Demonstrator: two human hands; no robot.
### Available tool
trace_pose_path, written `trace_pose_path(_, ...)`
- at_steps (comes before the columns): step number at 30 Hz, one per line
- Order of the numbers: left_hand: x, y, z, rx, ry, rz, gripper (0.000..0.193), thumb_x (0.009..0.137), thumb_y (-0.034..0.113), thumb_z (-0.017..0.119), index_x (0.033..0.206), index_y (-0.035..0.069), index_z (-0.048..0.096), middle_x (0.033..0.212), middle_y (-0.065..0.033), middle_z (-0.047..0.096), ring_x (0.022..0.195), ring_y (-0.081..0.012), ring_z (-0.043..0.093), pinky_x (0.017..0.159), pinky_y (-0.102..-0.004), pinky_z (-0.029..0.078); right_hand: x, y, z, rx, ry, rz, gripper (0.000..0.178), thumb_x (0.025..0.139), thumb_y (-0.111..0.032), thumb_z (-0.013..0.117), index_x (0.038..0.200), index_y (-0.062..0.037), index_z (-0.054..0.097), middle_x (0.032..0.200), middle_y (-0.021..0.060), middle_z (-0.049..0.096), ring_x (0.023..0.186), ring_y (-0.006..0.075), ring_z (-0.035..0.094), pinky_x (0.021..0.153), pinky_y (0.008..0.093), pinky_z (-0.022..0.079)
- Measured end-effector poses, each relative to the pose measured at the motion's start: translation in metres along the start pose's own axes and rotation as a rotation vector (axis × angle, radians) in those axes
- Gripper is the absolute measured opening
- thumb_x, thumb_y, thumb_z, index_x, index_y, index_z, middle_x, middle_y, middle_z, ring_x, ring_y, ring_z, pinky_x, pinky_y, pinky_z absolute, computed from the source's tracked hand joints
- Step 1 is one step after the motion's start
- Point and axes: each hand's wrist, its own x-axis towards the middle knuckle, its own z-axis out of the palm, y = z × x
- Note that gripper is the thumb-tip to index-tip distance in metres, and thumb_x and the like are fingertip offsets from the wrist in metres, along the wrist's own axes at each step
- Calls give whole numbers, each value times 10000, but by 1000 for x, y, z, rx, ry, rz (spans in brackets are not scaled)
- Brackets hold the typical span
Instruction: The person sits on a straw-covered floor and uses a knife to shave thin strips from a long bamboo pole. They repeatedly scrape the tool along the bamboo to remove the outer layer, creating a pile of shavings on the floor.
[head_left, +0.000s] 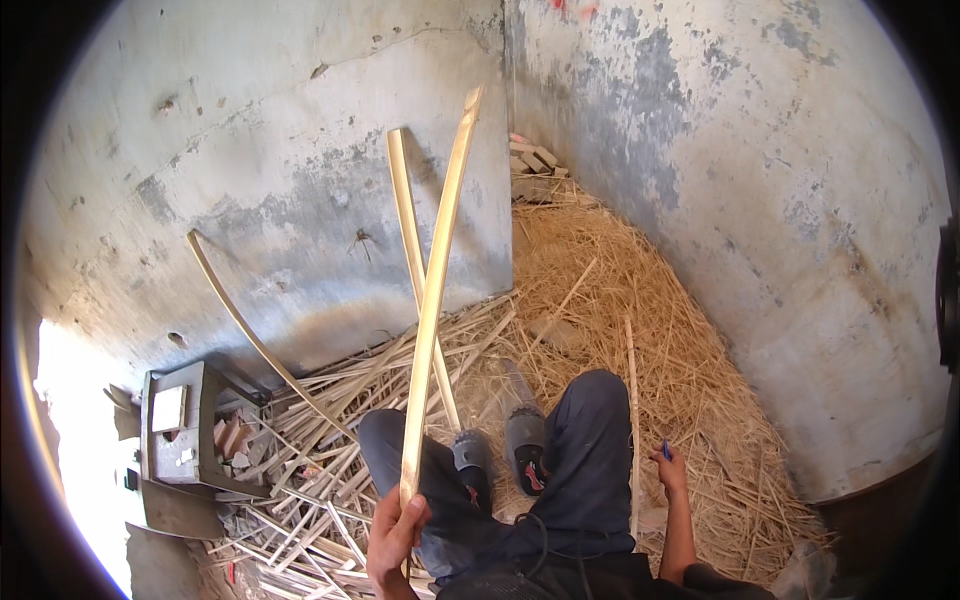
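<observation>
My left hand [396,535] is closed round the lower end of a long split bamboo strip [437,270], which rises steeply past my left knee, tilted to the right. Behind it a second bamboo strip [408,210] crosses it, with its lower end near my left shoe [470,455]. To the right of my right knee, my right hand [672,472] is closed on a small blue object [666,450]; most of it is hidden in the fingers. A thin pale strip [631,400] runs between that hand and my right leg.
Split strips [300,500] lie piled on the left, and straw-like shavings [620,260] cover the floor ahead and right. A box-like frame [200,435] stands at the left. A curved strip [245,325] leans on the wall [280,180]. Bricks [535,160] are stacked in the far corner.
</observation>
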Motion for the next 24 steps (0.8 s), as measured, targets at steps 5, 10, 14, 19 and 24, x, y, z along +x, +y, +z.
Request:
trace_pose_path(5,1,-2,3,-36,9,2,346,1099,350,630,955,37,600,727,6,565,510,-39,461,458,-229,372,-2,-11,3,-53,2,39,345,889,-145,748,1199,6,765,1058,114,781,1019,205,733,942,346,541)
trace_pose_path(10,4,-7,1,-28,42,5,352,1099,357,628,955,37,601,720,13,560,512,-36,459,457,-229,374,-5,-23,10,-85,-54,-64,313,927,-159,723,1199,-8,750,961,76,746,858,161,671,816,336,525)
trace_pose_path(14,6,-4,-1,-27,39,-10,357,1098,363,630,954,37,600,722,9,563,519,-35,462,458,-228,373,-12,-29,11,-106,-65,-119,266,957,-178,706,1179,-40,757,871,38,691,772,136,611,734,324,488)
trace_pose_path(19,5,-4,-2,-29,29,14,355,1098,358,628,953,35,606,726,4,570,518,-38,465,458,-226,372,-21,-36,12,-207,-47,22,355,904,-150,748,1220,13,754,1046,143,774,993,241,741,922,376,552)
trace_pose_path(24,8,-5,-1,-23,50,-23,352,1099,347,625,956,26,614,733,-5,578,514,-42,468,456,-226,373,-16,-26,10,-186,-36,14,364,910,-171,743,1247,-36,757,1081,157,773,1003,274,737,932,394,543)
